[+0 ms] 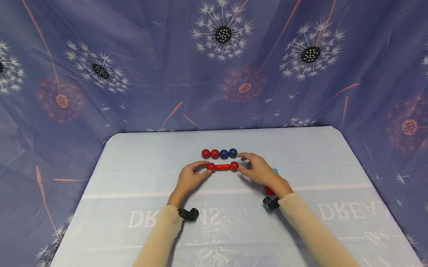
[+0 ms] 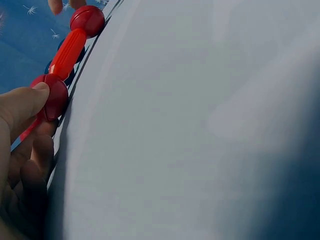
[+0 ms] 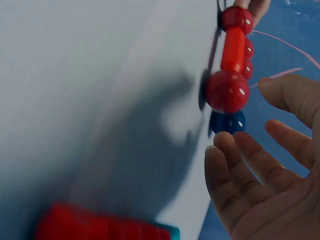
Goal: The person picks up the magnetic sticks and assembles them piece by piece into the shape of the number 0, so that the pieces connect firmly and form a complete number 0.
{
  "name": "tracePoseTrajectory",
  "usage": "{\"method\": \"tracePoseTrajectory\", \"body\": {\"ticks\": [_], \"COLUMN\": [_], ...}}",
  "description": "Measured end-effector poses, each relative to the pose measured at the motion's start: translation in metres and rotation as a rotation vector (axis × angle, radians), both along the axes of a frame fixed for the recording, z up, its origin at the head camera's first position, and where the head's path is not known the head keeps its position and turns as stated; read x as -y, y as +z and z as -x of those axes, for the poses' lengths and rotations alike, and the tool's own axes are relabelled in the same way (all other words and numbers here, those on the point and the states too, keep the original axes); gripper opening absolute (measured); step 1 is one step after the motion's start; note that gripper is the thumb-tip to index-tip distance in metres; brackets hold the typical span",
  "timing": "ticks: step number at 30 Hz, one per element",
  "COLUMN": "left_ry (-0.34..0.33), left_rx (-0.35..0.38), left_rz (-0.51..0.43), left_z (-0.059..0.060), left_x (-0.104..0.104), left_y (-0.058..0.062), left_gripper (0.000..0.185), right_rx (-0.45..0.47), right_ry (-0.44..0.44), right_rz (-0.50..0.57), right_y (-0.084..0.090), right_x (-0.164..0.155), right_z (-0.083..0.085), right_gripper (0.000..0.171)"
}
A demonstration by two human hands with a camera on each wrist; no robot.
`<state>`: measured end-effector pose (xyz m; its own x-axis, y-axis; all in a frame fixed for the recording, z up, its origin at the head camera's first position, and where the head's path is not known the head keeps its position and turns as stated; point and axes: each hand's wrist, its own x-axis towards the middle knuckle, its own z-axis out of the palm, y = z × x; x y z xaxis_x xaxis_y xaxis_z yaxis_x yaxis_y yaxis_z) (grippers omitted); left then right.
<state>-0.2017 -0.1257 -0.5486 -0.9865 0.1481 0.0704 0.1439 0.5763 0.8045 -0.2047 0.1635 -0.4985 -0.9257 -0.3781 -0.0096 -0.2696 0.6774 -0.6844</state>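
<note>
An orange-red ridged rod (image 1: 223,167) lies level with a red ball at each end. My left hand (image 1: 189,178) pinches the left red ball (image 2: 56,97) between thumb and fingers. Around the right red ball (image 3: 227,91), my right hand (image 3: 270,175) has its thumb and fingers spread, and a gap shows between them and the ball. Just behind the rod stands a row of two red balls (image 1: 210,153) and two blue balls (image 1: 228,153), the blue ones on the right.
A red ridged piece (image 3: 105,225) with a light blue part (image 3: 174,232) lies on the white cloth-covered table (image 1: 134,168), partly hidden under my right wrist in the head view. A purple-blue dandelion-print curtain (image 1: 157,71) hangs behind and beside the table.
</note>
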Motion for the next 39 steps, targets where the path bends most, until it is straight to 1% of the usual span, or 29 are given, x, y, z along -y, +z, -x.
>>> {"method": "tracePoseTrajectory", "body": {"ticks": [4, 8, 12, 16, 22, 25, 31, 39], "left_ry": [-0.011, 0.000, -0.003, -0.006, -0.003, -0.005, -0.014, -0.013], "left_rx": [0.002, -0.006, 0.001, 0.003, -0.005, -0.010, -0.020, -0.011], "left_rz": [-0.003, -0.016, -0.008, -0.006, -0.009, -0.010, -0.009, -0.023], "left_z": [0.000, 0.000, 0.001, 0.002, 0.001, 0.001, 0.002, 0.001], "left_x": [0.000, -0.001, 0.000, -0.001, 0.000, 0.000, 0.001, 0.001], "left_y": [-0.001, 0.000, 0.000, 0.000, -0.001, -0.002, -0.004, 0.000], "left_gripper": [0.038, 0.038, 0.039, 0.037, 0.034, 0.034, 0.034, 0.034], "right_rx": [-0.006, -0.022, -0.037, -0.029, -0.014, 0.002, 0.021, 0.042], "right_ry": [-0.006, -0.017, -0.050, -0.090, -0.145, -0.154, -0.160, -0.132], "right_rz": [-0.022, -0.026, -0.043, -0.051, -0.071, -0.069, -0.081, -0.091], "right_y": [0.008, 0.011, 0.008, 0.005, -0.006, -0.012, -0.021, -0.016], "right_x": [-0.014, -0.031, -0.051, -0.071, -0.093, -0.100, -0.107, -0.107], "right_z": [-0.004, -0.006, -0.009, -0.013, -0.020, -0.022, -0.018, -0.013], "right_gripper": [0.056, 0.054, 0.052, 0.050, 0.046, 0.042, 0.035, 0.028]}}
